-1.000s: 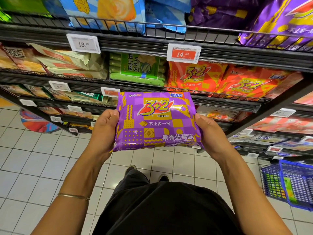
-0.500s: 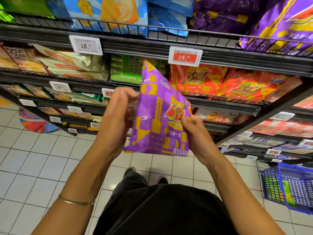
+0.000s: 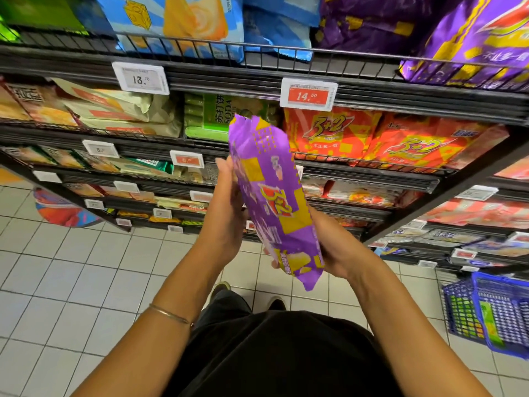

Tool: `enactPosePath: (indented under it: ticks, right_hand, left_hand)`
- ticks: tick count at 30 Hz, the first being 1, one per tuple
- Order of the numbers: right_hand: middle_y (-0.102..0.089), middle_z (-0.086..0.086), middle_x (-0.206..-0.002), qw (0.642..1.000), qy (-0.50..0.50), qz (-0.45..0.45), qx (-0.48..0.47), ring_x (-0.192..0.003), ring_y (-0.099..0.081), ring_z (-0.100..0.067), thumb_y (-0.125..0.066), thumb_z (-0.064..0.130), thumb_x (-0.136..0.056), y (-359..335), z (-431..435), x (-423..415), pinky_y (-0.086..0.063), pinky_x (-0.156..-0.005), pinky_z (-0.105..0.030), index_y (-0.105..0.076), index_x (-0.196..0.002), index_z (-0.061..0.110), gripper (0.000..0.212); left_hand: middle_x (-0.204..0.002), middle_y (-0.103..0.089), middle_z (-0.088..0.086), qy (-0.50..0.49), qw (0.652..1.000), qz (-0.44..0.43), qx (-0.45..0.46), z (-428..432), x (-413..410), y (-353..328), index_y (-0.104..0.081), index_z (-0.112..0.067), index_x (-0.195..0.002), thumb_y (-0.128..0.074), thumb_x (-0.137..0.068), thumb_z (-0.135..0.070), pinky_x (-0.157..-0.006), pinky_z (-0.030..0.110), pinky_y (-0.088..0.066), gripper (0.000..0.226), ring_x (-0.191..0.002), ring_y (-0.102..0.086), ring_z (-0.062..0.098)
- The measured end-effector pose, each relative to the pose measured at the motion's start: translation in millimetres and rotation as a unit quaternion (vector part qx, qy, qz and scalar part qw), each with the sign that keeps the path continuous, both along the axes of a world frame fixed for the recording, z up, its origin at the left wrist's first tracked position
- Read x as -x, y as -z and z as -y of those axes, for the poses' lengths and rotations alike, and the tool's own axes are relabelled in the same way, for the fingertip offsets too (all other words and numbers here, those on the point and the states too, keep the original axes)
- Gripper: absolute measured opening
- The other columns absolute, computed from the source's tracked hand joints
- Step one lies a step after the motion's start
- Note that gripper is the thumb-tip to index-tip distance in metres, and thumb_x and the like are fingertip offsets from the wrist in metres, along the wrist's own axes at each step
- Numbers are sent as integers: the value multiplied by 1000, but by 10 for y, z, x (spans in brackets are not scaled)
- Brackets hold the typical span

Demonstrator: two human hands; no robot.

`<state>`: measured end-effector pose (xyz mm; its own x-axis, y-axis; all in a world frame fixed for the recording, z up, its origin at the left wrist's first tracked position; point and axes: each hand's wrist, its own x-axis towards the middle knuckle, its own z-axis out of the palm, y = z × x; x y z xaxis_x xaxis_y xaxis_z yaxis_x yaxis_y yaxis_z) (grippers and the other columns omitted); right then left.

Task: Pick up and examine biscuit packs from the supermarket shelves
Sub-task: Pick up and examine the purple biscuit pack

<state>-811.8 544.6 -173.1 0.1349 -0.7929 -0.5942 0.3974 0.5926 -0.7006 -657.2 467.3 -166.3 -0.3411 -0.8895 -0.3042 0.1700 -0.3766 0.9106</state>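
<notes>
Standing on end in the air in front of the shelves point(image 3: 360, 176), the purple biscuit pack point(image 3: 272, 196) tilts slightly, its narrow edge toward the camera, held between both hands. The left hand point(image 3: 227, 204) lies flat against its left face, fingers straight and pointing up. The right hand point(image 3: 333, 247) cups the lower right side, fingers curled under the bottom end. Behind it, orange packs point(image 3: 329, 133) and a green cracker pack point(image 3: 211, 116) sit on a shelf. A blue basket point(image 3: 492, 316) stands on the floor point(image 3: 86, 282) at the right.
</notes>
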Motion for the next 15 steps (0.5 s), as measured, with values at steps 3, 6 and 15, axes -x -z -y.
enactPosePath:
  ticks: [3, 6, 15]
  right_hand:
    - [-78, -18, -101, 999, -35, 15, -10, -76, -77, -30, -48, 61, -100, -6, -62, 88, -61, -59, -34, -75, -114, 13, 57]
    - [-77, -22, -106, 998, -63, -5, -5, -78, -78, -32, -54, 77, -85, 1, -93, 148, -62, -61, -32, -78, -110, 16, 70]
    - [-78, -19, -106, 997, -73, -9, 6, -81, -78, -30, -53, 67, -84, 21, -95, 179, -63, -62, -31, -71, -119, 12, 68]
  left_hand:
    - [-128, -75, -1, -13, 999, 26, -44, 5, 22, 4, -57, -25, -146, -27, -98, -76, -84, 42, -57, 77, -117, -71, 21]
    - [-127, -75, 0, -35, 994, 27, -104, 27, 19, 45, -62, -25, -142, -26, -101, -76, -81, 40, -54, 75, -117, -71, 22]
    - [-128, -75, 1, -53, 990, 28, -126, 26, -21, 94, -63, -27, -139, -25, -97, -80, -103, 51, -51, 77, -128, -65, 26]
